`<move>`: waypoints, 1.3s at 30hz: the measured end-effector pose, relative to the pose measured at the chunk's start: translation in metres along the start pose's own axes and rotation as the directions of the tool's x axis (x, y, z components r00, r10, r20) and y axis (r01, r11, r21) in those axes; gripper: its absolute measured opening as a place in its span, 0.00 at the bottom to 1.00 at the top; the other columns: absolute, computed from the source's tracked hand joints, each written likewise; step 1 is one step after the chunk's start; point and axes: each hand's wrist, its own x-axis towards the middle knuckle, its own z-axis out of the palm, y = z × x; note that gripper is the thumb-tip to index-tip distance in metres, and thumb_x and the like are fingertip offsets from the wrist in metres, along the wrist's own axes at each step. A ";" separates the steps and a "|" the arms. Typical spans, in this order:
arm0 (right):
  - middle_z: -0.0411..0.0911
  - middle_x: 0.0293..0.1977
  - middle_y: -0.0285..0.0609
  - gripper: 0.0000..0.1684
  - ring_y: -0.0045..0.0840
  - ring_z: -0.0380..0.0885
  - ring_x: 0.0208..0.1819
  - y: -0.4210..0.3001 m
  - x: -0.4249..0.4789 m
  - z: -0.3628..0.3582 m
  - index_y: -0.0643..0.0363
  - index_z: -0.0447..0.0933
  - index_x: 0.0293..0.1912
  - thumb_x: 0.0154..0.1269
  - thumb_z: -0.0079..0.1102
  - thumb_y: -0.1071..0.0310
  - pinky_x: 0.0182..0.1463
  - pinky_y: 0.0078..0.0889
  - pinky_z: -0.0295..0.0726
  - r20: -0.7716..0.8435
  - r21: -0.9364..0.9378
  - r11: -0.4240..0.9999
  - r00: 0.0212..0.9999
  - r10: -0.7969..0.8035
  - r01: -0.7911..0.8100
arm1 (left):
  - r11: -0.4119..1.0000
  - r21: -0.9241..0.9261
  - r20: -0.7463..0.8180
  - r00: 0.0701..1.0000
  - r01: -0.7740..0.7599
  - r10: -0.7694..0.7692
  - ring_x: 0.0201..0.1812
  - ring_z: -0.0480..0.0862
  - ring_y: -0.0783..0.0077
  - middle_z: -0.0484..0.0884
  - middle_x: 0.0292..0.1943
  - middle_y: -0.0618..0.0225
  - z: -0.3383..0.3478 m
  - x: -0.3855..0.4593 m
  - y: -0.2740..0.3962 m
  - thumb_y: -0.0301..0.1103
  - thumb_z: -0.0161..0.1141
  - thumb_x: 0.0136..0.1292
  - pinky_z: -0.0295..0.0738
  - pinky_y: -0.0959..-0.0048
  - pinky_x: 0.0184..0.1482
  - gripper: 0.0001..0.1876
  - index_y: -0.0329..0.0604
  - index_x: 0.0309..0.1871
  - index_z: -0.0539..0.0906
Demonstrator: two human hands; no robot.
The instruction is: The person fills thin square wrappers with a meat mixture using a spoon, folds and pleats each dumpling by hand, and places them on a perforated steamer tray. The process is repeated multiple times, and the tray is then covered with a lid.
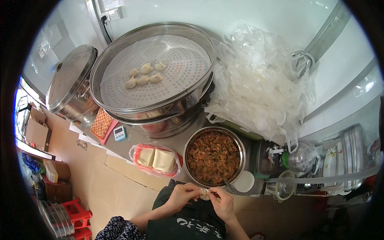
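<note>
My left hand (185, 195) and my right hand (221, 203) pinch a small pale dumpling (205, 194) between their fingertips, close to my dark apron. Just beyond them is a steel bowl (243, 156) of minced filling (213, 156), with a utensil handle (229, 186) at its near rim. A white round lid or dish (244, 181) lies to the right of the bowl. Square dough wrappers (163, 160) are stacked in two piles in a red plastic-lined container (141, 169). Several folded dumplings (147, 68) sit on a perforated white liner in a large round steel steamer tray (120, 109).
A lidded steel pot (72, 78) stands left of the steamer. A checked cloth (102, 122) and a small timer (119, 133) lie on the counter. Clear plastic bags (258, 87) are heaped at the back right, beside a dish rack (318, 180). Red stools (77, 213) stand on the floor.
</note>
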 end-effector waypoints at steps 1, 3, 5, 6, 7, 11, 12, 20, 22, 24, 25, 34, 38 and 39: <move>0.82 0.32 0.46 0.06 0.27 0.83 0.32 0.000 0.000 0.001 0.67 0.79 0.40 0.63 0.63 0.75 0.38 0.26 0.80 -0.001 -0.021 1.000 1.000 -0.017 0.017 | 0.999 0.031 -0.017 0.999 -0.038 0.038 0.29 0.80 0.83 0.81 0.33 0.71 0.001 0.000 -0.002 0.33 0.67 0.64 0.72 0.84 0.29 0.10 0.36 0.43 0.87; 0.81 0.34 0.45 0.06 0.25 0.83 0.33 -0.001 0.001 0.002 0.67 0.79 0.40 0.62 0.63 0.77 0.39 0.25 0.81 -0.011 -0.042 0.997 0.998 -0.062 0.061 | 0.989 0.106 -0.026 0.994 -0.100 0.103 0.29 0.80 0.82 0.81 0.34 0.70 0.003 -0.001 -0.002 0.33 0.67 0.64 0.73 0.84 0.29 0.11 0.35 0.43 0.88; 0.80 0.35 0.46 0.06 0.26 0.82 0.34 -0.005 0.002 0.002 0.67 0.78 0.39 0.61 0.64 0.79 0.38 0.25 0.80 -0.028 -0.041 0.994 0.995 -0.101 0.100 | 0.970 0.185 -0.011 0.986 -0.159 0.164 0.29 0.80 0.81 0.81 0.35 0.68 0.005 -0.005 0.004 0.33 0.66 0.64 0.74 0.83 0.29 0.11 0.35 0.43 0.88; 0.80 0.36 0.46 0.06 0.26 0.81 0.34 -0.006 0.003 0.002 0.67 0.78 0.39 0.61 0.64 0.79 0.38 0.25 0.80 -0.035 -0.039 0.993 0.993 -0.113 0.112 | 0.956 0.221 -0.005 0.980 -0.192 0.198 0.29 0.81 0.81 0.81 0.35 0.68 0.006 -0.007 0.007 0.33 0.66 0.65 0.74 0.83 0.30 0.11 0.34 0.43 0.88; 0.79 0.37 0.46 0.06 0.26 0.81 0.35 -0.007 0.003 0.002 0.67 0.78 0.39 0.60 0.64 0.80 0.38 0.24 0.80 -0.039 -0.034 0.994 0.993 -0.109 0.108 | 0.940 0.249 -0.002 0.971 -0.233 0.241 0.28 0.81 0.81 0.81 0.35 0.67 0.009 -0.009 0.011 0.33 0.66 0.65 0.74 0.82 0.30 0.10 0.34 0.43 0.88; 0.79 0.37 0.45 0.07 0.28 0.81 0.35 -0.009 0.000 0.001 0.67 0.79 0.39 0.61 0.64 0.78 0.37 0.26 0.79 -0.010 0.026 0.999 1.000 -0.023 0.023 | 0.890 0.317 -0.008 0.937 -0.328 0.348 0.28 0.81 0.79 0.81 0.34 0.65 0.010 -0.008 0.007 0.31 0.65 0.65 0.75 0.80 0.30 0.09 0.32 0.40 0.87; 0.79 0.37 0.45 0.07 0.28 0.82 0.35 -0.010 -0.001 0.001 0.67 0.79 0.40 0.61 0.64 0.78 0.37 0.26 0.79 -0.005 0.043 0.999 1.000 -0.002 0.002 | 0.878 0.333 -0.012 0.930 -0.343 0.368 0.28 0.81 0.79 0.81 0.34 0.65 0.010 -0.008 0.006 0.30 0.64 0.65 0.75 0.80 0.30 0.09 0.32 0.40 0.87; 0.80 0.36 0.43 0.06 0.26 0.81 0.36 -0.006 -0.003 0.004 0.67 0.82 0.38 0.59 0.66 0.79 0.40 0.25 0.80 -0.055 0.132 0.990 0.997 0.058 -0.050 | 0.907 0.308 0.074 0.957 -0.288 0.279 0.32 0.82 0.76 0.82 0.37 0.64 0.009 -0.014 0.009 0.30 0.60 0.69 0.77 0.76 0.36 0.10 0.31 0.45 0.85; 0.80 0.35 0.42 0.06 0.28 0.81 0.38 -0.002 -0.003 0.004 0.66 0.83 0.37 0.57 0.67 0.79 0.43 0.27 0.80 -0.060 0.146 0.989 0.998 0.020 -0.011 | 0.952 0.243 0.124 0.979 -0.186 0.160 0.38 0.82 0.73 0.82 0.43 0.63 0.003 -0.010 0.009 0.36 0.54 0.73 0.78 0.73 0.44 0.16 0.31 0.52 0.82; 0.80 0.35 0.41 0.07 0.31 0.79 0.40 -0.002 -0.001 0.005 0.64 0.84 0.36 0.55 0.68 0.79 0.45 0.30 0.79 -0.076 0.076 0.991 0.992 -0.100 0.106 | 0.997 -0.079 0.194 0.981 -0.004 0.019 0.47 0.80 0.71 0.80 0.50 0.62 0.003 -0.004 0.005 0.45 0.45 0.77 0.75 0.69 0.54 0.24 0.31 0.60 0.76; 0.80 0.34 0.40 0.08 0.32 0.78 0.41 -0.005 0.002 0.006 0.62 0.84 0.36 0.53 0.69 0.79 0.46 0.31 0.78 -0.080 -0.007 0.981 0.978 -0.193 0.194 | 0.927 -0.355 0.247 0.968 0.123 -0.033 0.52 0.78 0.70 0.78 0.53 0.61 0.009 0.000 0.000 0.49 0.38 0.78 0.72 0.66 0.59 0.28 0.31 0.63 0.73; 0.79 0.34 0.35 0.10 0.34 0.73 0.43 -0.018 0.005 0.011 0.58 0.85 0.31 0.44 0.72 0.77 0.45 0.33 0.75 -0.064 -0.170 0.929 0.937 -0.342 0.328 | 0.804 -0.537 0.333 0.940 0.253 -0.074 0.63 0.74 0.60 0.75 0.59 0.55 0.027 0.006 -0.011 0.64 0.15 0.73 0.61 0.60 0.71 0.45 0.28 0.66 0.67; 0.77 0.33 0.34 0.11 0.33 0.73 0.43 -0.003 0.005 0.012 0.56 0.86 0.33 0.44 0.74 0.73 0.48 0.35 0.71 -0.060 -0.171 0.910 0.918 -0.393 0.379 | 0.794 -0.554 0.314 0.946 0.252 -0.081 0.63 0.74 0.59 0.75 0.58 0.53 0.034 0.002 -0.003 0.64 0.14 0.73 0.62 0.60 0.71 0.45 0.29 0.65 0.68; 0.77 0.33 0.34 0.11 0.32 0.73 0.43 -0.002 0.005 0.011 0.56 0.86 0.33 0.44 0.74 0.72 0.49 0.35 0.70 -0.058 -0.173 0.905 0.914 -0.403 0.388 | 0.796 -0.553 0.311 0.947 0.247 -0.078 0.63 0.74 0.59 0.76 0.58 0.53 0.035 0.001 -0.003 0.64 0.14 0.73 0.62 0.60 0.71 0.46 0.29 0.64 0.69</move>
